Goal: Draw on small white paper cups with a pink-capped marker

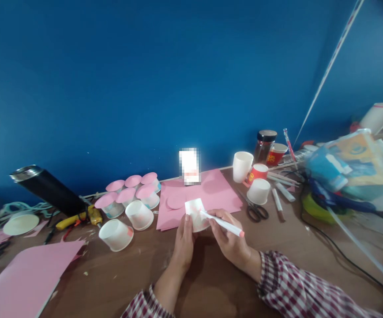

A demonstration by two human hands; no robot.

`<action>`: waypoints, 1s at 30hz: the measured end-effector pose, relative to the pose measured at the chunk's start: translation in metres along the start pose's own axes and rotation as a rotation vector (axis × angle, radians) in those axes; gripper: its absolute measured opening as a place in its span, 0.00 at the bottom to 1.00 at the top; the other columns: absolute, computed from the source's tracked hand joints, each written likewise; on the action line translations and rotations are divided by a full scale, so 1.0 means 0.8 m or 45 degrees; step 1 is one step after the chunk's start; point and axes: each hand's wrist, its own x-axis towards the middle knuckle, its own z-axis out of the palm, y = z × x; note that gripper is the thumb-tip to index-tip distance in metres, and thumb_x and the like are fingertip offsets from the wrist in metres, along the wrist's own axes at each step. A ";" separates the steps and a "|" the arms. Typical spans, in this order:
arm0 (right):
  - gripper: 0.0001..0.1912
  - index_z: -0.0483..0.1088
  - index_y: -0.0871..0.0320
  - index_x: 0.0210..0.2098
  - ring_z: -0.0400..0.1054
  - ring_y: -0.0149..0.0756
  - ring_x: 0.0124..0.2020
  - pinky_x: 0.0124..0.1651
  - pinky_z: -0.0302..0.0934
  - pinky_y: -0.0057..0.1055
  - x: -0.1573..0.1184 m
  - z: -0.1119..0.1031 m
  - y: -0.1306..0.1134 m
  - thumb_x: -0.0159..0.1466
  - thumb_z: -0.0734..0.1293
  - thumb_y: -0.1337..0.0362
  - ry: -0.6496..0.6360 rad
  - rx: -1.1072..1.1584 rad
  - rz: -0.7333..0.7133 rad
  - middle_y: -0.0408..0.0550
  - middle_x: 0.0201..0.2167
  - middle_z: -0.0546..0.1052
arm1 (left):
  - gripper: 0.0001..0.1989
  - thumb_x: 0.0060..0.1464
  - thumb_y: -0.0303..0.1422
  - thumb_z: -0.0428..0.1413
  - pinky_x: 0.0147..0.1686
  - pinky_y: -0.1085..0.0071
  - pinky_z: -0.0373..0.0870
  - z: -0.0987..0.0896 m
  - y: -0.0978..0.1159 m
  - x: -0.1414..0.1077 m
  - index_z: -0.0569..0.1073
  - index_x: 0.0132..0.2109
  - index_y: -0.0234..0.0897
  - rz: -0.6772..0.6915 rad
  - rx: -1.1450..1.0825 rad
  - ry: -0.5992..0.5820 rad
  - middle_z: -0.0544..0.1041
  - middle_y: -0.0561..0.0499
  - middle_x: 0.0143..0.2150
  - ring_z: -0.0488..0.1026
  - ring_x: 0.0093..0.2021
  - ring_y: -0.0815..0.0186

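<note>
My left hand [184,240] is closed on a small white paper cup [195,211], which it holds tilted above the table's middle. In my right hand [231,240] is a white marker [226,226] with a pinkish-red end, its tip at the cup's side. Faint pinkish marks show on the cup. Behind both hands lie pink paper sheets [214,190] with a pink paper disc [176,200] on top. Two white cups, one nearer [116,235] and one farther [139,215], stand to the left, beside several cups topped with pink discs [147,192].
Black-handled scissors [257,213], a white cup [258,191], red cups and a dark-lidded jar [264,145] are right of the paper. A cable and plastic bags [353,163] lie farther right. Leftward are a black flask [49,190], a yellow tool [72,221] and a pink sheet [26,278].
</note>
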 end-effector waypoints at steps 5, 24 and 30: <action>0.07 0.68 0.57 0.42 0.70 0.35 0.34 0.39 0.66 0.32 -0.001 0.002 0.002 0.66 0.60 0.69 0.001 0.003 -0.003 0.48 0.33 0.74 | 0.26 0.55 0.50 0.49 0.45 0.63 0.70 0.001 0.006 -0.002 0.71 0.51 0.34 -0.087 0.000 0.037 0.73 0.39 0.53 0.71 0.50 0.55; 0.08 0.67 0.57 0.43 0.69 0.35 0.35 0.40 0.65 0.32 -0.002 0.001 0.005 0.65 0.61 0.70 -0.007 -0.005 -0.027 0.48 0.34 0.74 | 0.29 0.56 0.52 0.47 0.47 0.63 0.69 0.001 0.009 -0.003 0.71 0.51 0.31 -0.085 0.159 0.061 0.72 0.37 0.54 0.70 0.52 0.55; 0.08 0.68 0.57 0.43 0.69 0.35 0.36 0.40 0.65 0.31 -0.002 0.002 0.005 0.65 0.61 0.70 0.013 -0.011 -0.014 0.48 0.35 0.74 | 0.29 0.56 0.51 0.48 0.50 0.64 0.68 0.000 0.007 -0.003 0.71 0.52 0.31 -0.036 0.258 0.100 0.73 0.38 0.54 0.70 0.53 0.55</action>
